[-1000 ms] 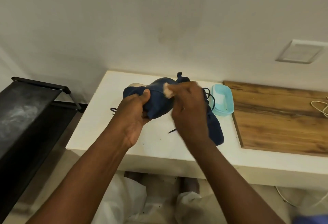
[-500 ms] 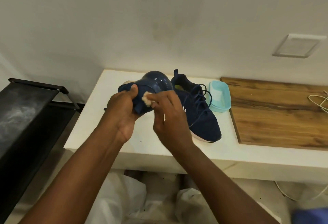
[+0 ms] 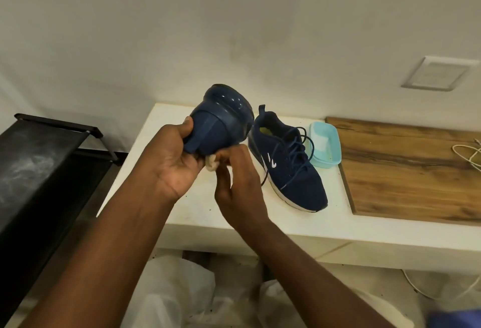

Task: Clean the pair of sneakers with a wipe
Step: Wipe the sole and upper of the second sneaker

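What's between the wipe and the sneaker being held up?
Nothing visible. The right hand pinches the wipe at the held sneaker's lower edge, right beside the left hand gripping that shoe.

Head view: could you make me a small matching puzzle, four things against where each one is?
Things:
1 wipe
2 raised sneaker
3 second sneaker
4 light blue tub

Places:
A gripped by the left hand
B right beside the wooden board
C pinched by the right hand
D standing on its sole on the counter

Pairs: 1-C, 2-A, 3-D, 4-B.
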